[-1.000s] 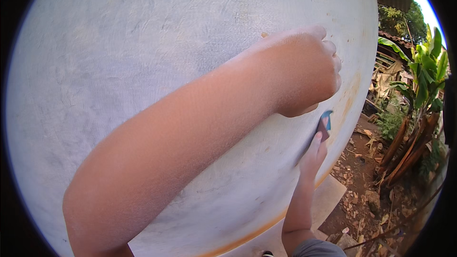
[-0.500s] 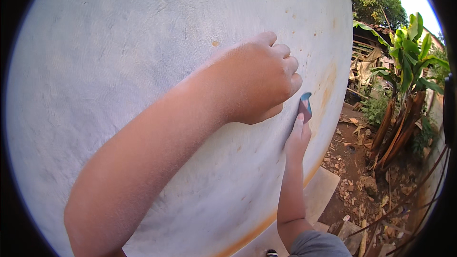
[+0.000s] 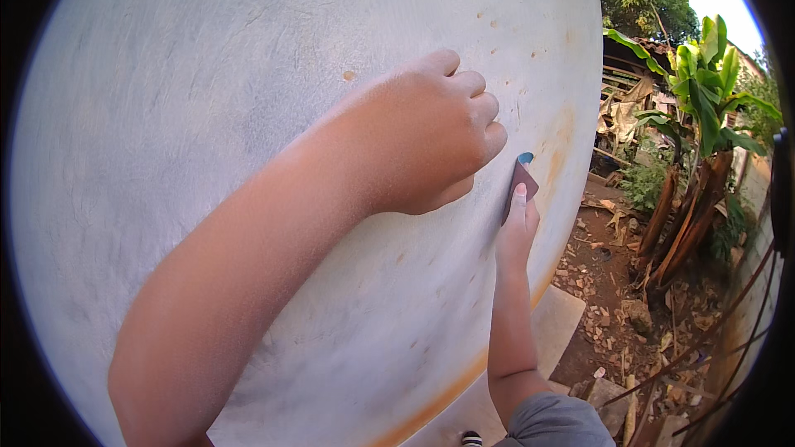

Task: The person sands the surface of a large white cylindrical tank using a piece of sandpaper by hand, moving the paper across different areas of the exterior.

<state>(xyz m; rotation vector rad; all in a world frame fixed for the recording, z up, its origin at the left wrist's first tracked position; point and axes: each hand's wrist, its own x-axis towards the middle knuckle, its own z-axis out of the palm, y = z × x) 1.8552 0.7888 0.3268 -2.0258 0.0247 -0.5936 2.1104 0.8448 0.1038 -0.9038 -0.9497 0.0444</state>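
Note:
A large pale wall [image 3: 207,74], whitish and smeared, fills most of the view. My left hand [image 3: 439,128] is a closed fist against it, back of the hand toward me. Its palm side is hidden, so I cannot make out whether anything is in it. Pale dust coats the knuckles. Lower and to the right, my right hand [image 3: 517,228] grips a folded sheet of sandpaper [image 3: 522,180], brown with a blue curled top edge. Its thumb presses on the brown face, and the sheet lies close along the wall.
Brown stains [image 3: 561,145] and small pits mark the wall's right part; an orange-brown band [image 3: 439,406] runs along its foot. Beyond its edge are littered soil [image 3: 600,281], a banana plant [image 3: 704,91], and thin rusty rods [image 3: 720,335]. A pale slab [image 3: 559,323] lies below.
The view has turned slightly, shifting the wall marks left. My left fist stays in nearly the same spot on the wall. The sandpaper has tilted, showing more brown face and less blue.

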